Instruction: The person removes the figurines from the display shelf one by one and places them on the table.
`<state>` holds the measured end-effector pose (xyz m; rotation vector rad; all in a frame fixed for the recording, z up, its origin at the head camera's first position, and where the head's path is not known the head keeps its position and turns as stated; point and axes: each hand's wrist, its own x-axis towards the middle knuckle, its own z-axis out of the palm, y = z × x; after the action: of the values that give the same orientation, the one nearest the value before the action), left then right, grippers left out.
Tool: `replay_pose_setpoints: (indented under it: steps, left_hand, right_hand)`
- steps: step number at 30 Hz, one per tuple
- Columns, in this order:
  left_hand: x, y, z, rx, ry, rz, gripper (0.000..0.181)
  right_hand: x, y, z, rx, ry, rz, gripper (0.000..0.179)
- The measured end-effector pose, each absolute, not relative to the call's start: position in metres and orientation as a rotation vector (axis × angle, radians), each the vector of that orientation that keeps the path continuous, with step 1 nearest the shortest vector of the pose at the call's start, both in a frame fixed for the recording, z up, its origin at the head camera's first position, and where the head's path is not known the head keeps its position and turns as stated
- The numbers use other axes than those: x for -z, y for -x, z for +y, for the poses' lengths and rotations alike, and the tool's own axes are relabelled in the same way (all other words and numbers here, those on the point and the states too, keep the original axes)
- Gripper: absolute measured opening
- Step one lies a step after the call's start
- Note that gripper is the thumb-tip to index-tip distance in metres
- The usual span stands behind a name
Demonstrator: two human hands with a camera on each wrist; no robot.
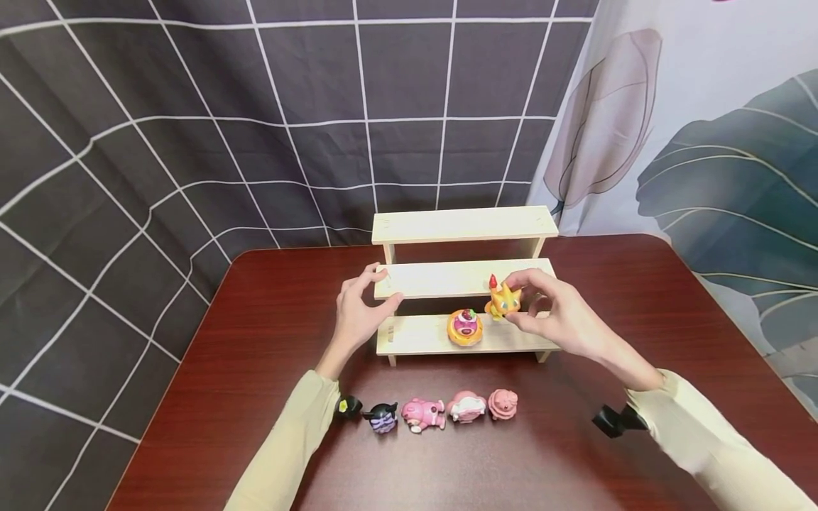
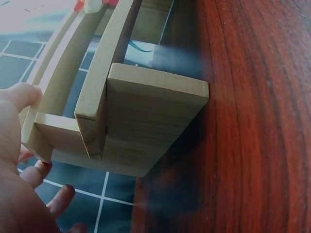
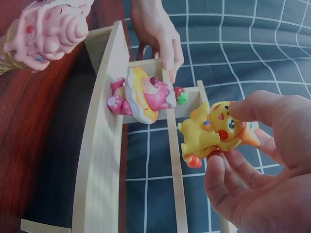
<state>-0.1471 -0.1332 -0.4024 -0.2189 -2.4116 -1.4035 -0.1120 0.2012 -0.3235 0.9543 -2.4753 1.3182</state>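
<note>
My right hand [image 1: 562, 316] pinches a small yellow Pikachu-like figurine [image 1: 505, 301] by its head, between thumb and fingers. In the right wrist view this figurine [image 3: 206, 131] is close by the front edge of the middle step, its feet pointing toward the board. A three-step wooden display stand [image 1: 441, 278] is on the table. My left hand [image 1: 359, 305] grips the left end of its middle step, thumb on the front side and a finger behind. On the bottom step sits a pink bear figurine [image 3: 158, 94] with an orange-and-white ring around it.
In front of the stand several figurines are lined up: a black one [image 1: 348, 406], a black-and-purple one [image 1: 383, 419], a pink one [image 1: 423, 414], a pink-and-white one [image 1: 467, 407] and a pink swirl-topped one [image 1: 503, 404]. Behind the dark red table [image 1: 268, 341] hangs a grid-patterned curtain [image 1: 307, 85].
</note>
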Motion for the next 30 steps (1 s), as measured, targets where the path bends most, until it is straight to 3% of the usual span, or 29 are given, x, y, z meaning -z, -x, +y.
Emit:
replay_pose_setpoints:
  steps: [30]
  left_hand:
    - [0.400,0.146,-0.133,1.407,0.215,-2.412,0.051]
  right_hand:
    - [0.338,0.070,0.231,-1.386,-0.971,-2.458,0.056]
